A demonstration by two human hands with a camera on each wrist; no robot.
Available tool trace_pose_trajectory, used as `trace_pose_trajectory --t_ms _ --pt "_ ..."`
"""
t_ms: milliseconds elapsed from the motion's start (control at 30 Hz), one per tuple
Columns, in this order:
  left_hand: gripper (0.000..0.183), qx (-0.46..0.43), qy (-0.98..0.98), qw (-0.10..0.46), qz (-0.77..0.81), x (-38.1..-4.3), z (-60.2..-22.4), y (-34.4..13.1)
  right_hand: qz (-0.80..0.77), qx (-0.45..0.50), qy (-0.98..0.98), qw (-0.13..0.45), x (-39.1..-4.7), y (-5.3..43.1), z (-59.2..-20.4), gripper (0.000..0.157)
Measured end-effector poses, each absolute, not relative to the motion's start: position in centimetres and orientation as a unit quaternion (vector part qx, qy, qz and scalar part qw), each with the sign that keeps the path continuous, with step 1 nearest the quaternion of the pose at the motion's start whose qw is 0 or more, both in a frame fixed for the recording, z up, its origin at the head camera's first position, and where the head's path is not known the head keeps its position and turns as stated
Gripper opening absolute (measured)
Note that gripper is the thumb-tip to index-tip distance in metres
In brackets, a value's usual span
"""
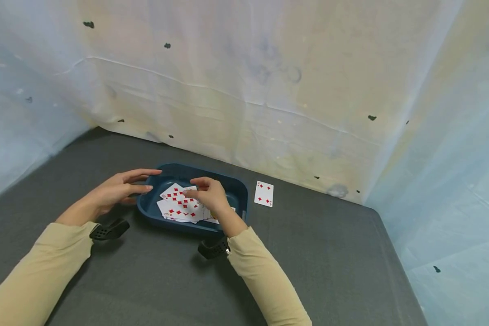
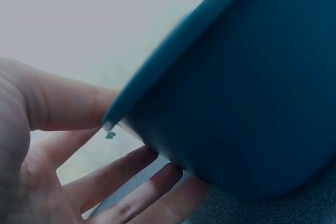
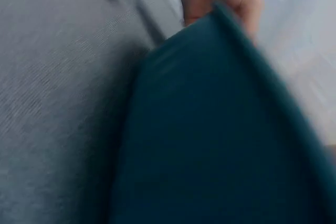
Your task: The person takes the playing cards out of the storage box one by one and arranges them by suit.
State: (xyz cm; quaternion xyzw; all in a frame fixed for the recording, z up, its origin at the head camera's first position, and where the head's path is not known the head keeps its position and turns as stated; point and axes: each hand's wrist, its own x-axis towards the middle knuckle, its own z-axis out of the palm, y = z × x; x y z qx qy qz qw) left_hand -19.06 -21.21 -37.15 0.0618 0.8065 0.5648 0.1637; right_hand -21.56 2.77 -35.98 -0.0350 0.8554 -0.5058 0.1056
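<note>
A dark blue plastic basin (image 1: 146, 210) holds a loose pile of playing cards (image 1: 174, 211), face up with red diamonds. At its left end my left hand (image 1: 112, 190) grips the rim. In the left wrist view the left thumb (image 2: 73, 100) goes behind the rim while the fingers lie along the outer wall. My right hand (image 1: 212, 197) reaches over the near side into the basin, thumb and forefinger right at the top cards; I cannot tell whether they pinch one. A four of diamonds (image 1: 264, 194) lies face up on the table, right of the basin.
The dark grey tabletop (image 1: 309, 262) extends around the basin. A pale, patchy sheet (image 1: 244, 68) hangs along the back edge, with more sheeting at both sides. Each wrist carries a black strap (image 1: 110, 229).
</note>
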Motion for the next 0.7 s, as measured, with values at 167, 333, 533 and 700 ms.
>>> trace_pose_trajectory --t_ms 167,333,533,700 --pt "0.064 0.064 0.807 0.16 0.565 -19.0 -37.2 -21.4 -0.44 -0.052 0.887 0.134 -21.6 2.4 -36.7 0.044" --pt "0.064 0.062 0.807 0.156 0.565 -19.0 -37.5 -21.6 -0.345 -0.078 0.928 0.12 -21.3 1.8 -37.1 0.053" --pt "0.065 0.061 0.811 0.154 0.561 -18.7 -37.5 -21.7 -0.294 -0.082 0.946 0.108 -20.9 1.5 -37.2 0.054" --pt "0.063 0.062 0.812 0.15 0.561 -18.7 -37.3 -21.8 -0.365 -0.056 0.923 0.111 -20.9 1.8 -36.7 0.038"
